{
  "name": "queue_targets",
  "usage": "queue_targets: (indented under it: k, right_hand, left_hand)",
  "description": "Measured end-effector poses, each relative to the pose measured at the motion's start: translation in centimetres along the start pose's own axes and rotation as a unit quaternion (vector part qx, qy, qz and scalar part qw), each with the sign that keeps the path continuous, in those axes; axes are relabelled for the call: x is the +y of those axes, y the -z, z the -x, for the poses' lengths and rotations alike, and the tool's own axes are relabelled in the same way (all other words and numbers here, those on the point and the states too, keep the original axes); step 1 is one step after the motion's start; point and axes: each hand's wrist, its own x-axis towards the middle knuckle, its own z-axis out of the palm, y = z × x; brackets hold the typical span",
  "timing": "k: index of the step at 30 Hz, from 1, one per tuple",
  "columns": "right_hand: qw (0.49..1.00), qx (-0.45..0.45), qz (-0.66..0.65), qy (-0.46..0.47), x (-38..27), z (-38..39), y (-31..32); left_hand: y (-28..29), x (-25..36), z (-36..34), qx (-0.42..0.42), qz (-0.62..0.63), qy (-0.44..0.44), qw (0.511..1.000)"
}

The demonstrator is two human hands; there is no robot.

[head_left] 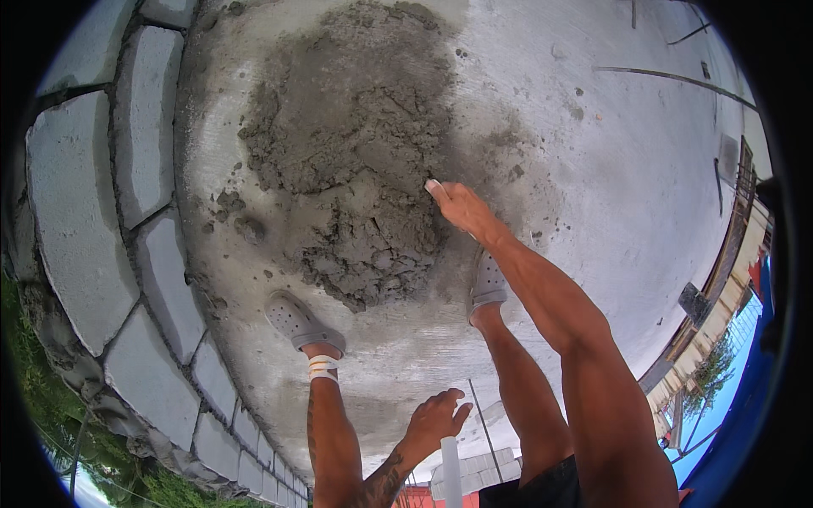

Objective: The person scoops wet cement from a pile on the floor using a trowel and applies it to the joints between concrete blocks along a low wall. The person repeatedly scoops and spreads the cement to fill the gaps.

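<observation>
A heap of wet grey mortar (364, 237) lies on the concrete floor in front of me, its surface cracked and lumpy. At its right edge is my right hand (461, 210), closed, with a pale tip showing at the thumb side. What those fingers grip is hidden; a smoother patch of mortar lies just left of them. My left hand (436, 423) hangs low near my legs, fingers loosely apart and holding nothing. Just below it rises a whitish tube (451, 474). My feet, in grey clogs (305, 322), stand on either side of the heap's near end.
A wall of grey blocks (152, 127) runs along the left. Loose mortar crumbs (229, 203) dot the concrete floor (610, 169). Thin rods (677, 79) lie at the far right, and a dark block-like piece (694, 303) sits by the right edge.
</observation>
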Motion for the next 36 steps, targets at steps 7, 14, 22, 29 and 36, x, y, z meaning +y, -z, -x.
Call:
queue_targets:
  k: [7,14,22,29,36]
  right_hand:
    - [0.996,0.066,0.023,0.047,-4.3,6.9,4.3]
    - [0.92,0.369,0.034,0.13,0.4,2.9,-5.5]
    - [0.963,0.205,0.02,-0.172,9.8,13.9,4.9]
    - [0.998,0.057,0.003,-0.014,-3.2,-2.3,1.6]
    - [0.998,0.003,-0.059,0.03,-10.4,9.4,4.3]
  left_hand:
    - [1.6,-1.6,-1.0,-0.008,-0.061,0.053,0.997]
    - [3.2,-0.7,-1.1,-0.024,0.023,0.05,0.998]
    - [5.6,0.8,0.1,0.047,-0.042,-0.008,0.998]
    - [4.5,1.8,-0.1,-0.008,0.052,-0.02,0.998]
    - [5.3,-1.8,1.0,0.014,-0.044,0.034,0.998]
